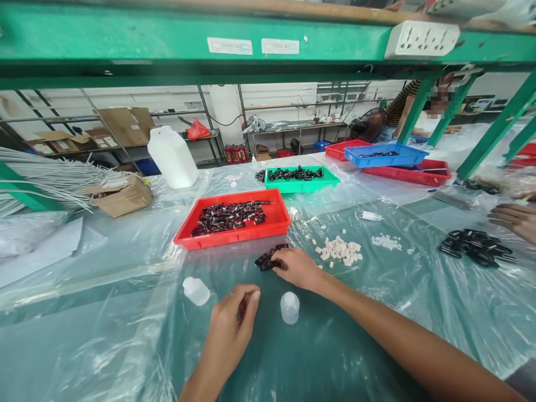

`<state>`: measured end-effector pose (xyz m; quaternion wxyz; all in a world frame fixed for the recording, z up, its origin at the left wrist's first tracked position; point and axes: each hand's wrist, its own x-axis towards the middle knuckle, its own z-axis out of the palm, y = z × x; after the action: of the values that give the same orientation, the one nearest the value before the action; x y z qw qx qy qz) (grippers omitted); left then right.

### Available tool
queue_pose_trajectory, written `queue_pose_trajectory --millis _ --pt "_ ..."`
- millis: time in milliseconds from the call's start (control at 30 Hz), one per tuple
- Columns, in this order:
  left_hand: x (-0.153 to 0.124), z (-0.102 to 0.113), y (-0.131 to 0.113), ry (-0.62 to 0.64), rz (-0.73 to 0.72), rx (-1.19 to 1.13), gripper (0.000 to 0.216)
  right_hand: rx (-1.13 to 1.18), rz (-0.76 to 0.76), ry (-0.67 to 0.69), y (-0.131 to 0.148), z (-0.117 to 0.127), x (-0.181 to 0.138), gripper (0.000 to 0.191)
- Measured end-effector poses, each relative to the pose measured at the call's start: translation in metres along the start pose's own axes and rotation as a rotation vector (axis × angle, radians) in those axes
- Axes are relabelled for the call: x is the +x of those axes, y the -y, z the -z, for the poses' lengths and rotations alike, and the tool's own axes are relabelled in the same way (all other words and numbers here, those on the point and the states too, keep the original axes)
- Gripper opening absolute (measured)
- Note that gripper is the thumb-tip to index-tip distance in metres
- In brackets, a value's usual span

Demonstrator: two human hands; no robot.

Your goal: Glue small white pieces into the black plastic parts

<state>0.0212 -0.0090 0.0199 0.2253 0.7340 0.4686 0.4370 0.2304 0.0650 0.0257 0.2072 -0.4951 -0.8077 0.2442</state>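
Note:
My right hand (296, 268) reaches to a small pile of dark, glossy pieces (264, 260) just in front of the red tray (190, 243). Its fingertips pinch at a dark piece there. My left hand (234, 318) is curled closed nearer to me, with thumb and forefinger together; a bit of something dark shows inside, too hidden to name. Between the hands and closer to me stands a small translucent bottle (290, 308). Another such bottle (196, 291) lies left of my left hand. Many dark, reddish-brown pieces (230, 216) fill the tray's middle.
Right of my right hand lie small white blocks (340, 250), clear bits (386, 242) and a little bottle (371, 216). A co-worker's hand (516, 219) is by black pieces (477, 247). Farther back are a green tray (304, 186), a blue tray (385, 159) and a white jug (171, 157).

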Motion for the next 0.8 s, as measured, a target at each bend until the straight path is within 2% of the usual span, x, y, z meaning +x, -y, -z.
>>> queue_pose_trajectory --millis 167,300,433,533,600,633,800 --pt "-0.005 -0.007 -0.013 -0.056 0.089 -0.189 0.027 0.308 0.113 -0.039 0.030 0.006 -0.033 0.026" --pt "-0.008 -0.006 -0.020 -0.116 0.132 -0.281 0.024 0.497 0.149 -0.031 0.044 0.008 -0.036 0.028" --pt "-0.005 -0.002 -0.016 -0.178 0.181 -0.319 0.025 0.623 0.100 0.046 0.015 0.024 -0.039 0.040" --pt "-0.003 -0.002 -0.011 -0.158 0.199 -0.340 0.026 0.637 0.067 0.228 -0.014 0.038 -0.054 0.049" --pt "-0.003 -0.004 -0.009 -0.135 0.191 -0.334 0.024 0.617 0.073 0.353 -0.022 0.038 -0.065 0.055" --pt "-0.004 -0.004 -0.009 -0.125 0.181 -0.322 0.023 0.603 0.073 0.373 -0.022 0.035 -0.069 0.056" --pt "-0.010 -0.006 -0.011 -0.070 0.059 -0.215 0.015 0.567 0.100 0.250 -0.009 0.017 -0.074 0.031"
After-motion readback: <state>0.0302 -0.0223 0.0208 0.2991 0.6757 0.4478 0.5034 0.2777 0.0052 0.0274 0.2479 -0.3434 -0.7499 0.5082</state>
